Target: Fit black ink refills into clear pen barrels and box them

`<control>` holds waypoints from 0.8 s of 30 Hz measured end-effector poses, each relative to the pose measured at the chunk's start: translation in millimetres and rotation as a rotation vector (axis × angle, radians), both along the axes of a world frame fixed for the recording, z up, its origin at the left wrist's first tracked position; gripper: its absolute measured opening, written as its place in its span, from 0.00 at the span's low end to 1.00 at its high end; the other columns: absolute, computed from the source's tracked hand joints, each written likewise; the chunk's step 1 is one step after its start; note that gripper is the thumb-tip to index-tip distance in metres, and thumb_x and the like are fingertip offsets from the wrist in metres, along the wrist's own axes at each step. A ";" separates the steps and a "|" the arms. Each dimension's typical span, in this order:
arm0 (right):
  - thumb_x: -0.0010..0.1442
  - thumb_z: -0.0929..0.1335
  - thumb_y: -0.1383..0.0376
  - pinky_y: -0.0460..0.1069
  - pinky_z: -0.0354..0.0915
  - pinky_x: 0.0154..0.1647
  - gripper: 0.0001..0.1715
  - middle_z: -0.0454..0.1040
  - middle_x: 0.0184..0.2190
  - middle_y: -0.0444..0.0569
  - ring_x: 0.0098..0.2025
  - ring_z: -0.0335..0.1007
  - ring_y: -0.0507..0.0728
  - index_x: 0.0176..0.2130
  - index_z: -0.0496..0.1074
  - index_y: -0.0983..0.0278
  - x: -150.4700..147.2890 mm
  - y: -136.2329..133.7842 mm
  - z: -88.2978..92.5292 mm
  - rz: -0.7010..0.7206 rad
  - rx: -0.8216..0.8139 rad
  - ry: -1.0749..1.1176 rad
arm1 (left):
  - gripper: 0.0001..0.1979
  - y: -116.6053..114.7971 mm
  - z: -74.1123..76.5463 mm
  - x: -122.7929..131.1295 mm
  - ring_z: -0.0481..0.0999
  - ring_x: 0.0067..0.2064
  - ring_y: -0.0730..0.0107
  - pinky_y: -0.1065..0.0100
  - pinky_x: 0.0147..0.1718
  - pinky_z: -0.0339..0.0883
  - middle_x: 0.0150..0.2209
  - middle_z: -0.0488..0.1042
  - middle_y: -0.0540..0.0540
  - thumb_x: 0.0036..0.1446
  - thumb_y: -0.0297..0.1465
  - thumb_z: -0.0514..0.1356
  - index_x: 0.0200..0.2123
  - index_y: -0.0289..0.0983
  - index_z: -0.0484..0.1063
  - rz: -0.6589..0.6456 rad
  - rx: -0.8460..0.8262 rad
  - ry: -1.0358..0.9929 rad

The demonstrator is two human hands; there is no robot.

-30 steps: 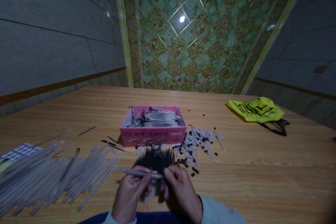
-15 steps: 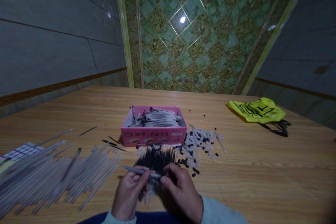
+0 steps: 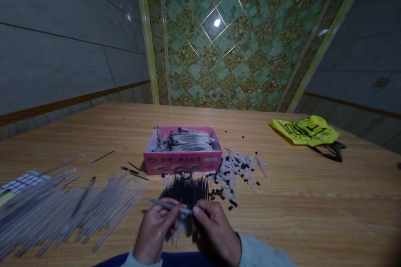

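Note:
My left hand [image 3: 156, 229] is closed around a slim translucent pen [image 3: 163, 203], its left end jutting past the fingers. At the pen's other end, my right hand [image 3: 216, 229] pinches with thumb and forefinger; any small part between them is hidden. Just beyond and beneath both hands lies a bunch of dark pen refills [image 3: 186, 187], tips pointing away from me. Clear pen barrels [image 3: 103, 208] are spread over the table to the left of my left hand. Small white and black pen parts [image 3: 234, 171] lie scattered beyond my right hand.
A pink box [image 3: 183, 162] full of pens [image 3: 192, 139] stands behind the refills. To the far right is a yellow bag [image 3: 307, 130] with black handles. A checked cloth or paper [image 3: 26, 181] lies at the left. Tiled walls border the wooden table [image 3: 297, 200].
My right thumb and forefinger have closed in on the pen's right end. My left hand has kept the pen nearly still.

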State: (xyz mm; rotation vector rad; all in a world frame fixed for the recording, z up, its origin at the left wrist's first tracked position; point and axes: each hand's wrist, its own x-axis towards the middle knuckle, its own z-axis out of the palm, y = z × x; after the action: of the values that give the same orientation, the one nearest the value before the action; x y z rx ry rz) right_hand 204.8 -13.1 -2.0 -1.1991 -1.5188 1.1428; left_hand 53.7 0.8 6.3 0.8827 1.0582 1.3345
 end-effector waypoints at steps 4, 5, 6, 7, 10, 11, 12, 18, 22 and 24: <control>0.64 0.56 0.52 0.43 0.54 0.18 0.29 0.62 0.14 0.40 0.17 0.60 0.49 0.20 0.64 0.65 8.0 9.2 3.7 -0.020 0.005 -0.159 | 0.17 -0.1 -0.4 0.7 0.64 0.16 0.79 0.77 0.12 0.54 0.24 0.78 0.45 0.37 0.38 0.69 0.28 0.35 0.70 0.010 0.016 0.031; 0.64 0.59 0.54 0.43 0.54 0.21 0.26 0.64 0.16 0.41 0.20 0.61 0.50 0.21 0.65 0.65 13.5 12.9 7.9 -0.069 0.064 -0.236 | 0.17 0.2 -0.6 0.5 0.64 0.16 0.78 0.77 0.12 0.54 0.24 0.77 0.46 0.37 0.38 0.69 0.28 0.35 0.69 0.011 0.013 0.035; 0.62 0.62 0.57 0.44 0.56 0.25 0.21 0.66 0.19 0.43 0.24 0.63 0.51 0.23 0.67 0.65 19.8 16.8 13.0 -0.121 0.130 -0.317 | 0.18 0.5 -0.7 0.1 0.64 0.17 0.78 0.77 0.13 0.54 0.24 0.77 0.46 0.38 0.39 0.69 0.29 0.35 0.69 0.010 0.006 0.035; 0.60 0.64 0.61 0.46 0.57 0.30 0.14 0.69 0.24 0.45 0.29 0.64 0.53 0.26 0.70 0.65 26.4 20.7 18.2 -0.165 0.186 -0.392 | 0.18 0.9 -0.7 -0.4 0.64 0.17 0.78 0.77 0.13 0.54 0.24 0.77 0.46 0.38 0.39 0.68 0.31 0.35 0.69 0.007 -0.003 0.030; 0.57 0.64 0.71 0.49 0.57 0.41 0.11 0.72 0.39 0.49 0.44 0.62 0.58 0.39 0.72 0.61 43.4 30.5 29.7 -0.202 0.370 -0.759 | 0.20 1.8 -0.1 -2.1 0.64 0.17 0.78 0.77 0.13 0.53 0.23 0.76 0.47 0.39 0.39 0.68 0.35 0.35 0.69 -0.010 -0.039 0.011; 0.57 0.64 0.72 0.49 0.57 0.43 0.14 0.72 0.42 0.49 0.47 0.61 0.59 0.41 0.72 0.60 47.1 33.0 30.8 -0.186 0.401 -0.852 | 0.21 2.0 0.2 -2.7 0.65 0.17 0.77 0.77 0.13 0.53 0.23 0.76 0.47 0.39 0.39 0.68 0.36 0.35 0.70 -0.018 -0.053 0.007; 0.56 0.65 0.73 0.49 0.58 0.43 0.15 0.72 0.43 0.49 0.48 0.60 0.59 0.42 0.72 0.59 49.8 35.1 30.2 -0.163 0.409 -0.907 | 0.22 2.1 0.3 -3.3 0.65 0.18 0.77 0.77 0.13 0.53 0.23 0.75 0.47 0.39 0.40 0.67 0.37 0.35 0.70 -0.029 -0.065 0.002; 0.54 0.65 0.74 0.48 0.60 0.42 0.15 0.70 0.45 0.50 0.47 0.63 0.57 0.40 0.74 0.60 53.5 42.0 13.6 -0.121 0.387 -0.965 | 0.22 2.3 -2.1 -5.6 0.60 0.16 0.80 0.77 0.14 0.50 0.18 0.67 0.53 0.45 0.41 0.64 0.41 0.34 0.73 -0.107 -0.092 -0.058; 0.54 0.64 0.74 0.46 0.60 0.40 0.13 0.70 0.42 0.50 0.44 0.65 0.56 0.37 0.74 0.61 54.7 42.9 9.4 -0.134 0.369 -0.982 | 0.19 2.8 -1.7 -7.0 0.58 0.17 0.81 0.76 0.15 0.49 0.17 0.63 0.55 0.45 0.39 0.64 0.39 0.33 0.74 -0.132 -0.118 -0.140; 0.53 0.64 0.74 0.46 0.59 0.37 0.11 0.70 0.41 0.49 0.41 0.66 0.55 0.35 0.73 0.62 56.1 42.8 9.6 -0.147 0.361 -0.999 | 0.19 3.6 -1.1 -8.5 0.57 0.16 0.81 0.75 0.15 0.47 0.16 0.62 0.55 0.46 0.39 0.64 0.39 0.33 0.74 -0.169 -0.145 -0.147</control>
State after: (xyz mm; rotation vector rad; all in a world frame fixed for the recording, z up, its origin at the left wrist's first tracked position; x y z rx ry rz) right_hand 260.9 29.7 7.6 -1.6810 -2.1700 0.0844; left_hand 45.2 4.5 5.3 0.7378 0.9328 1.1481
